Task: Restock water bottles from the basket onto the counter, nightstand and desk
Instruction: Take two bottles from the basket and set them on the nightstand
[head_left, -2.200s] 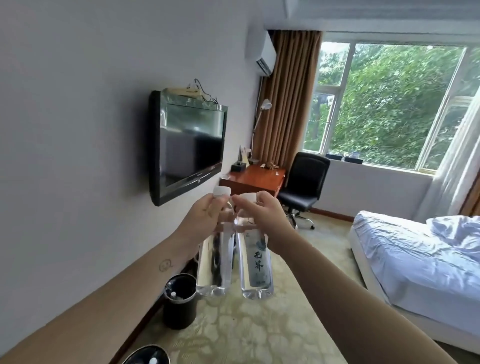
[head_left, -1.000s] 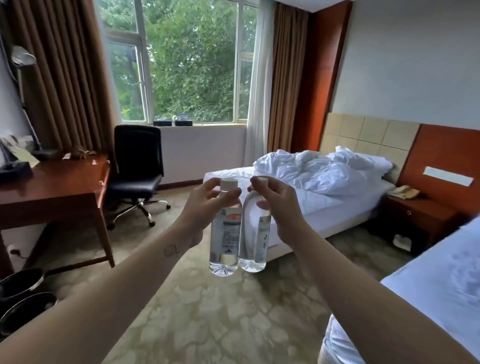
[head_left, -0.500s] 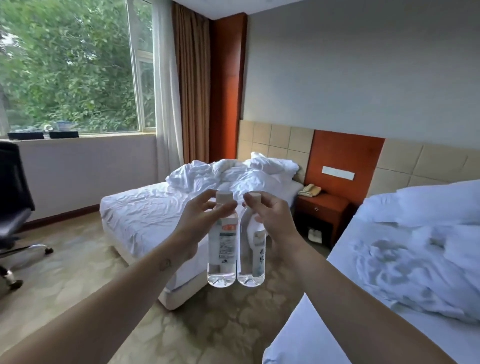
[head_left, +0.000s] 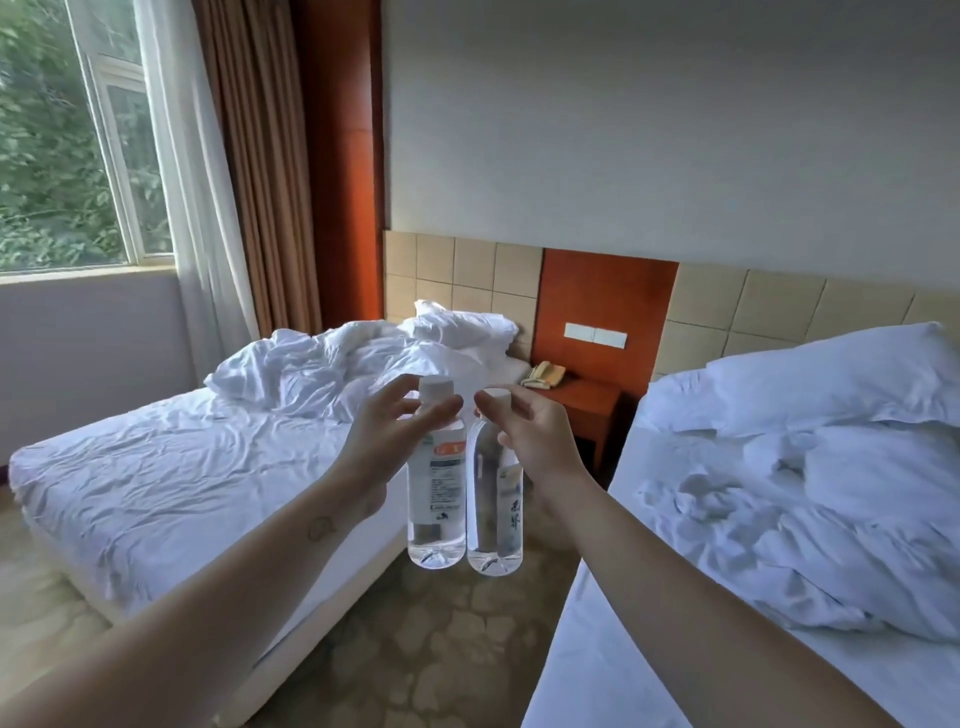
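Two clear water bottles with white caps hang side by side in front of me. My left hand (head_left: 387, 441) pinches the neck of the left bottle (head_left: 435, 499), which has an orange and white label. My right hand (head_left: 535, 441) pinches the neck of the right bottle (head_left: 493, 512), whose label carries dark characters. The bottles touch each other above the carpeted aisle. Beyond them stands the reddish wooden nightstand (head_left: 587, 402) between the two beds, with a beige telephone (head_left: 545, 374) on its top.
An unmade white bed (head_left: 171, 478) lies to the left and another (head_left: 779, 545) to the right, with a patterned carpet aisle (head_left: 426, 649) between them. Window (head_left: 57, 140) and brown curtains (head_left: 260, 171) stand at the left. A white switch plate (head_left: 595, 333) is above the nightstand.
The view has swung right from the desk and TV wall to the beds. The nightstand is now closer and nearly straight ahead. Both hands keep holding the bottles the same way.
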